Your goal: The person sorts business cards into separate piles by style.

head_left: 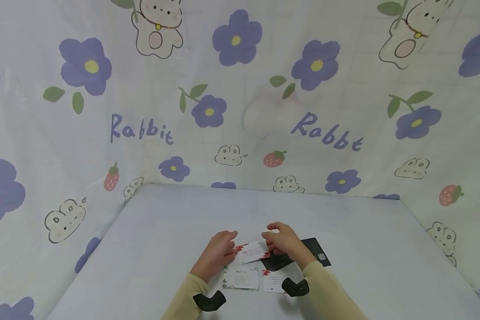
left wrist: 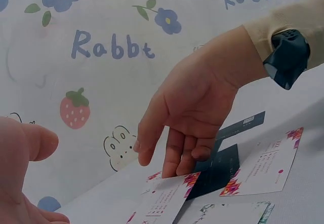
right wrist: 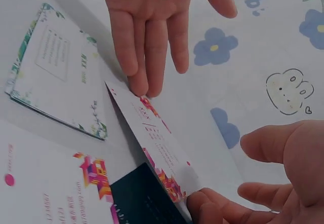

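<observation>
A white business card (head_left: 253, 252) with pink-red corner decoration sits slightly raised between the two hands. My left hand (head_left: 218, 251) is at its left edge, its straight fingertips (right wrist: 152, 84) against the card in the right wrist view. At the opposite edge is my right hand (head_left: 286, 242), fingers loosely bent, fingertips (right wrist: 202, 203) right at the card's corner and thumb held apart. Beneath the raised card and right hand lie black cards (head_left: 276, 262). Nearer me are a stack of white cards with green leaves (head_left: 241, 279) and another pink-cornered white card (head_left: 273, 280), partly behind the right wrist.
The pale table (head_left: 176, 213) spreads out around the cards. A curtain (head_left: 260, 133) printed with flowers, rabbits and strawberries encloses its back and sides. Both wrists wear black bands (head_left: 210, 301) over light yellow sleeves.
</observation>
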### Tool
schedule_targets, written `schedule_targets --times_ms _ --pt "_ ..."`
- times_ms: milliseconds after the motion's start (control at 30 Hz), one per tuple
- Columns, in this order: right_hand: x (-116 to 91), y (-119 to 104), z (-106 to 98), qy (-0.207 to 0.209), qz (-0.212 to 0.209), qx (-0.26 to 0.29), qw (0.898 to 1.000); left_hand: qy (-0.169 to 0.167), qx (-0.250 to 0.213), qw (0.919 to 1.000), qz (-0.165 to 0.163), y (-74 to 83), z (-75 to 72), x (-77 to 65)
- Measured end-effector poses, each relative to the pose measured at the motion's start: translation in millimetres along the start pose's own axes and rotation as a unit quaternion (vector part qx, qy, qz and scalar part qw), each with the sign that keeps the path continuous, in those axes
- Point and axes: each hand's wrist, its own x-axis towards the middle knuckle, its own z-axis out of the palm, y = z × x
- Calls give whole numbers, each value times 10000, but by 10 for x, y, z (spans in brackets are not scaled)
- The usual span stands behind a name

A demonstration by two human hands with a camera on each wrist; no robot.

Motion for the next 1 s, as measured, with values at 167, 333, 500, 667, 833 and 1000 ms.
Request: schedule_targets --times_ms 167,333,500,667,833,1000 --pt "-88 7 35 62 -26 304 9995 68 -77 9999 26 -2 -3 2" --pt "-157 3 84 55 -26 640 9979 134 -117 9998 59 -1 2 -2" --pt "-183 -11 137 37 -52 881 9961 178 -174 9996 93 12 3 -10" --pt "-156 -4 167 124 -51 966 9952 184 -148 9997 64 20 -16 -13" --pt "-104 47 185 118 30 906 9958 191 6 9998 -19 12 -35 6" --pt "-93 81 196 109 29 826 9965 274 227 9992 163 -18 -66 24"
